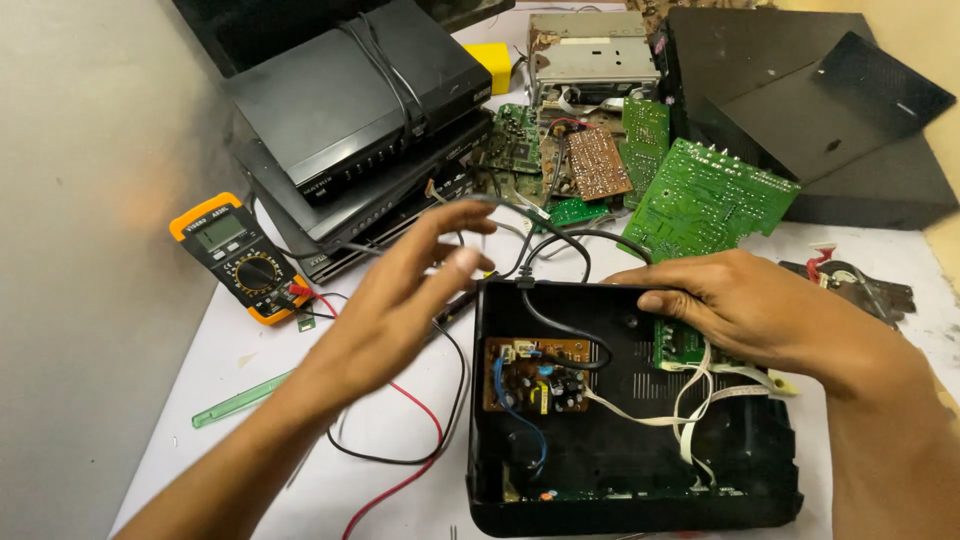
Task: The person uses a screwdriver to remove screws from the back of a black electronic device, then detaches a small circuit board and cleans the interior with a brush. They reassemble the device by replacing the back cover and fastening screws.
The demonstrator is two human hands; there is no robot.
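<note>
An open black device case (760,470) lies in front of me with a small brown circuit board (535,375) inside at its left and a green board (680,345) at its back right, joined by white ribbon cables. My right hand (760,305) rests on the case's back edge over the green board, fingers curled on it. My left hand (400,300) hovers just left of the case, fingers spread and slightly blurred, close to a black power cable (560,240) that enters the case; whether it touches the cable is unclear.
A yellow multimeter (240,255) with red and black leads lies at the left. Stacked black set-top boxes (360,120) sit behind it. Loose green and brown circuit boards (690,195), a metal drive unit (590,50) and black covers (830,110) fill the back. A green plastic stick (240,398) lies near left.
</note>
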